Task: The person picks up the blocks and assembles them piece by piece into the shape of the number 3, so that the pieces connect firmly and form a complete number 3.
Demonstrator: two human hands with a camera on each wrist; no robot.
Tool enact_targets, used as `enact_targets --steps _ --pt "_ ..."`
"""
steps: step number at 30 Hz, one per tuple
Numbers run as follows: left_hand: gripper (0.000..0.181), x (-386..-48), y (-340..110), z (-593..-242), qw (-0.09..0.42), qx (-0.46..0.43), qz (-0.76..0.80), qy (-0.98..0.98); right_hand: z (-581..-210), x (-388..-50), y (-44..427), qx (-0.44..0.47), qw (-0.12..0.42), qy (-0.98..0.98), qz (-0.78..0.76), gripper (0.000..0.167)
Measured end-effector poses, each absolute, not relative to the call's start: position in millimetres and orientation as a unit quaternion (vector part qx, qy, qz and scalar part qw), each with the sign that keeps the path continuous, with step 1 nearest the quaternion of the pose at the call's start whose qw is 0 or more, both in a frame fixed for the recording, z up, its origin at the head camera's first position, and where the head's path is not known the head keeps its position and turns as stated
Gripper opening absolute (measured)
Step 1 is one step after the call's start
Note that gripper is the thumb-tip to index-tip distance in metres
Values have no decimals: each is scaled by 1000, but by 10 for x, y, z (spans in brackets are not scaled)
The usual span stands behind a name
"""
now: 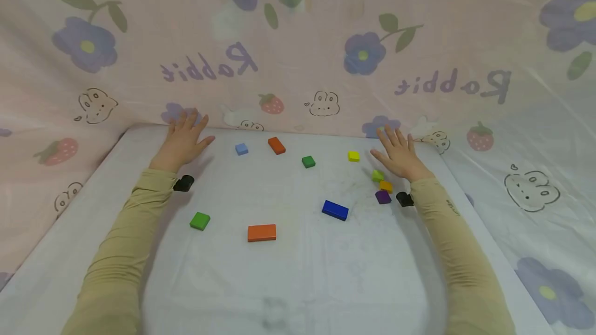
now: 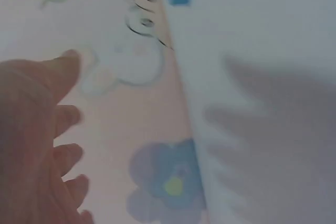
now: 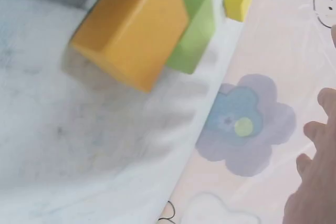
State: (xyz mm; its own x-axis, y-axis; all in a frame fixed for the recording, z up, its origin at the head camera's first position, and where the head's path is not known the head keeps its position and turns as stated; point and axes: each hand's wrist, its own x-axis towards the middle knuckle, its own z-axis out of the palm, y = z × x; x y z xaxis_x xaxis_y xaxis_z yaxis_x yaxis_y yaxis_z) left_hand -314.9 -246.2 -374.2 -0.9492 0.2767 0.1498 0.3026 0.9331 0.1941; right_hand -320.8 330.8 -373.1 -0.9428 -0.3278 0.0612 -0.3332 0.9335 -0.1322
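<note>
Fingers spread, my left hand (image 1: 184,141) hovers over the far left of the white table and holds nothing. A light blue block (image 1: 241,149) lies to its right. Likewise spread, my right hand (image 1: 399,154) is above the far right part, its shadow falling on the tabletop. Close by it lie a lime green block (image 1: 377,175), an orange-yellow block (image 1: 386,186) and a purple block (image 1: 383,197) in a short row. A yellow block (image 1: 354,156) is left of that hand. In the right wrist view the orange-yellow block (image 3: 131,30) looms large beside the lime one.
Along the middle lie a red-orange block (image 1: 277,145), a dark green block (image 1: 308,162) and a long blue block (image 1: 335,210). Nearer are a bright green block (image 1: 200,221) and an orange block (image 1: 262,232). A printed curtain (image 1: 298,66) borders the table (image 1: 298,283).
</note>
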Motion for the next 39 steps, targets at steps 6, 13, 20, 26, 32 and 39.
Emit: enact_targets --steps 6,13,20,26,32,39 --pt "72 -3129 -2311 -3603 33 -179 -197 -963 -3639 -3219 3301 195 5 -973 125 74" --pt "75 -3024 -2074 -3421 8 -216 -318 -923 -3496 -3148 3283 177 -48 -956 228 71" --pt "65 -2943 -1874 -3312 -3 -236 -438 -867 -3339 -3029 3299 170 -64 -934 308 63" --pt "56 -2901 -1716 -3220 -2 -250 -502 -828 -3218 -2922 3303 185 -66 -915 352 56" --pt "56 -2859 -1513 -3212 -34 -264 -518 -813 -3223 -2827 3350 193 -78 -906 367 53" --pt "52 -2854 -1250 -3245 -52 -294 -535 -790 -3238 -2703 3410 208 -69 -908 358 51"
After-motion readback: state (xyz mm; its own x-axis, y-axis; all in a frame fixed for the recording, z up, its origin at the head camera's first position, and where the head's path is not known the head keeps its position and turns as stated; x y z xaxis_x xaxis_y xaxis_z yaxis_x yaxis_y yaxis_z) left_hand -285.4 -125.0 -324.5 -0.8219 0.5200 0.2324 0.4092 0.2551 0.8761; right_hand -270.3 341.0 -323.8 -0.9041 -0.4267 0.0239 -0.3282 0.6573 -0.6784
